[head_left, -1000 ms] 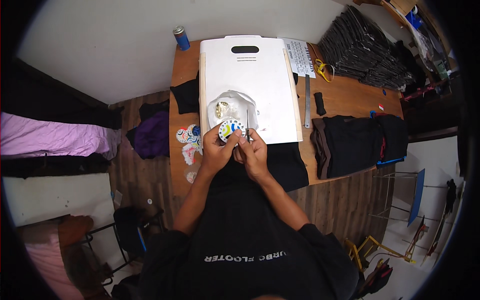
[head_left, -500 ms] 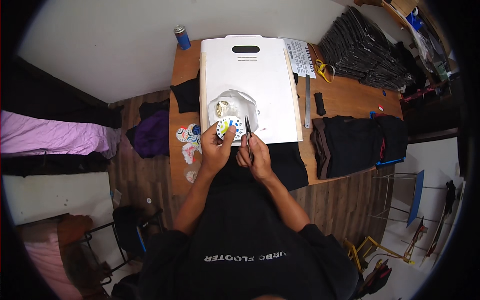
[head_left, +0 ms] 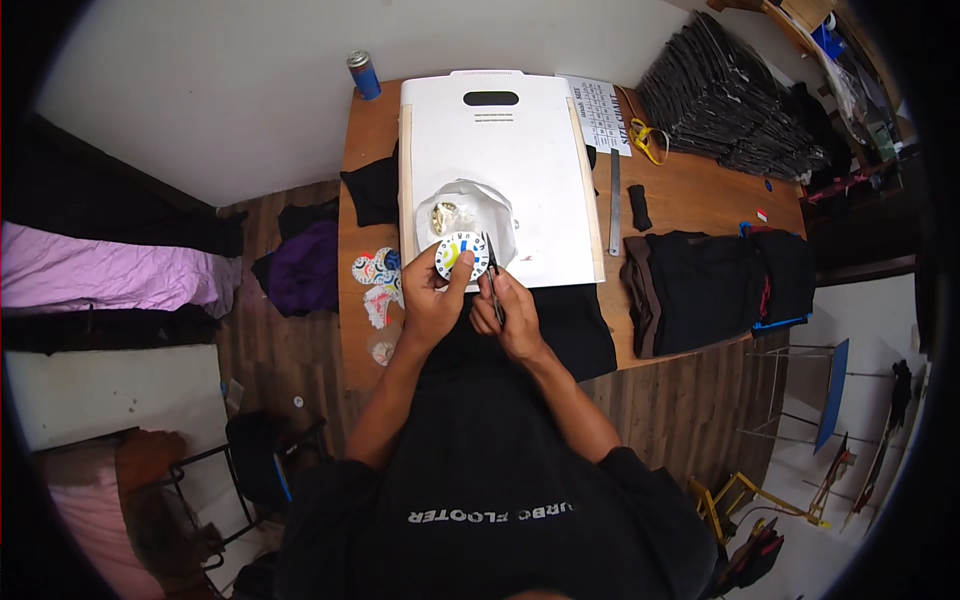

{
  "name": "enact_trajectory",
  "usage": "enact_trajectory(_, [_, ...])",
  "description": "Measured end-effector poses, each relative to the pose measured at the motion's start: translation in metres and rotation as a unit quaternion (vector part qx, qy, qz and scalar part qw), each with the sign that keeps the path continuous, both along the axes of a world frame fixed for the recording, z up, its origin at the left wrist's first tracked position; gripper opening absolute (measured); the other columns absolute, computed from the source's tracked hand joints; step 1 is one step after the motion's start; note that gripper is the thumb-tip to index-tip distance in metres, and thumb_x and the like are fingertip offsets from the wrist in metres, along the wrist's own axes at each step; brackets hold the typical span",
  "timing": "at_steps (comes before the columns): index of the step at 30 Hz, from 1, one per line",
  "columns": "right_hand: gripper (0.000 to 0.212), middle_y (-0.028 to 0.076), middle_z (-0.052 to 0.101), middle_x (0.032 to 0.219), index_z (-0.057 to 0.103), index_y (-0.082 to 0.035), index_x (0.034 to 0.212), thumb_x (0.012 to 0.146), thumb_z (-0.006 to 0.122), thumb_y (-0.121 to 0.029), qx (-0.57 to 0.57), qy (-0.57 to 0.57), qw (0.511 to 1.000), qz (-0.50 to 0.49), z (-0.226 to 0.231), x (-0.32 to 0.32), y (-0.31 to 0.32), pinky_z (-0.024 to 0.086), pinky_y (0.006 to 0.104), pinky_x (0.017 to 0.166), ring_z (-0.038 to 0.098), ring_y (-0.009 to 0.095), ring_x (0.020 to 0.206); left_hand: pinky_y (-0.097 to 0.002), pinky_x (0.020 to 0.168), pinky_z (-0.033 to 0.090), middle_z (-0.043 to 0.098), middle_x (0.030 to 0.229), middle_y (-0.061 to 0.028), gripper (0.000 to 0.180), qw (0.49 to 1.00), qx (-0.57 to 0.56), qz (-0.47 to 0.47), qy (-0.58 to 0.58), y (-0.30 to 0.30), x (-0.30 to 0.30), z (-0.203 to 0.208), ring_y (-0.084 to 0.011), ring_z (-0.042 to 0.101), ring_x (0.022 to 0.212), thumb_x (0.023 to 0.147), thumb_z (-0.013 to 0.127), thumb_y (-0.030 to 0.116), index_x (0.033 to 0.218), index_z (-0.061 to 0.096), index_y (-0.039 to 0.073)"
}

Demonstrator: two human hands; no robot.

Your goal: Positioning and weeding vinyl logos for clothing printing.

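Note:
My left hand [head_left: 432, 298] pinches a round white printed disc [head_left: 455, 262] with yellow and blue shapes and dark lettering round its rim. The thumb lies across its face. In my right hand [head_left: 510, 312] are dark, narrow-bladed scissors [head_left: 488, 250], points upward, at the disc's right edge; their handles are mostly hidden by the fingers. Just beyond both hands, a white crumpled-edged bag or bowl-like wrapper [head_left: 500, 215] holds gold and clear bits [head_left: 445, 217]. It rests on a large white board [head_left: 500, 150] with an oval slot.
Several similar round discs [head_left: 375, 265] lie on the wooden table [head_left: 372, 225] at left. A blue can [head_left: 365, 76] stands at the far left corner. To the right are a metal ruler [head_left: 615, 205], yellow-handled scissors [head_left: 650, 140], folded dark garments [head_left: 700, 295] and a dark stack [head_left: 725, 100].
The disc has turned in my left hand, so its lettering sits differently. The scissors have dropped slightly and leaned left along its edge.

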State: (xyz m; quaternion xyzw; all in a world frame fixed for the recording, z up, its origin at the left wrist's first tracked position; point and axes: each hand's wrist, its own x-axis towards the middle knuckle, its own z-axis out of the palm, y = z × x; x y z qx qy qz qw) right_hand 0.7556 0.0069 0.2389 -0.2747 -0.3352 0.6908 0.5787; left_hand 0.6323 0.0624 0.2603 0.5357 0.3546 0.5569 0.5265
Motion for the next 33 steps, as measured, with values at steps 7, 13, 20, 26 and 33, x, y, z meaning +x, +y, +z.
enact_trajectory(7, [0.035, -0.003, 0.032, 0.054, 0.044, -0.008, 0.092, 0.108, 0.034, -0.037, 0.004, 0.012, 1.000, -0.016, -0.0021, 0.0006, 0.0005, 0.025, 0.0235, 0.045, 0.025, 0.007, 0.044, -0.0176, 0.054, 0.041, 0.066, 0.079, -0.0002, 0.015, 1.000, -0.003, 0.007, 0.015, 0.0028, -0.0006, -0.0047, -0.0004, 0.055, 0.067, 0.096, 0.065, 0.011, 0.096, 0.067, -0.003])
enact_trajectory(13, [0.034, -0.003, 0.031, 0.051, 0.042, -0.009, 0.093, 0.107, 0.035, -0.039, 0.001, -0.017, 1.000, -0.020, 0.0007, -0.0007, 0.0032, 0.024, 0.0259, 0.046, 0.023, 0.009, 0.042, -0.0175, 0.053, 0.039, 0.065, 0.077, 0.0009, 0.014, 1.000, -0.003, 0.012, 0.011, 0.0045, 0.0018, -0.0059, 0.0001, 0.052, 0.065, 0.095, 0.066, 0.012, 0.094, 0.066, -0.003])
enact_trajectory(20, [0.034, -0.003, 0.030, 0.051, 0.042, -0.009, 0.092, 0.107, 0.035, -0.039, -0.004, -0.018, 1.000, -0.019, -0.0014, -0.0006, 0.0034, 0.024, 0.0259, 0.046, 0.024, 0.009, 0.042, -0.0176, 0.055, 0.042, 0.066, 0.080, -0.0004, 0.015, 1.000, -0.010, 0.009, 0.006, 0.0031, 0.0022, -0.0033, -0.0006, 0.055, 0.068, 0.095, 0.066, 0.011, 0.096, 0.066, -0.003])
enact_trajectory(26, [0.035, -0.003, 0.030, 0.051, 0.042, -0.009, 0.092, 0.107, 0.035, -0.040, 0.001, -0.022, 1.000, -0.017, -0.0024, -0.0006, 0.0020, 0.024, 0.0258, 0.046, 0.023, 0.009, 0.042, -0.0179, 0.056, 0.043, 0.066, 0.081, -0.0009, 0.016, 1.000, -0.007, 0.002, 0.002, 0.0011, 0.0009, -0.0031, -0.0011, 0.056, 0.069, 0.096, 0.066, 0.011, 0.098, 0.066, -0.004])
enact_trajectory(33, [0.034, -0.003, 0.030, 0.051, 0.042, -0.009, 0.092, 0.107, 0.035, -0.039, -0.005, -0.009, 1.000, -0.024, -0.0012, 0.0002, 0.0005, 0.024, 0.0257, 0.047, 0.024, 0.009, 0.042, -0.0176, 0.055, 0.043, 0.067, 0.082, -0.0010, 0.015, 1.000, -0.011, 0.012, 0.006, 0.0000, 0.0008, -0.0043, -0.0012, 0.056, 0.069, 0.096, 0.066, 0.011, 0.098, 0.067, -0.004])
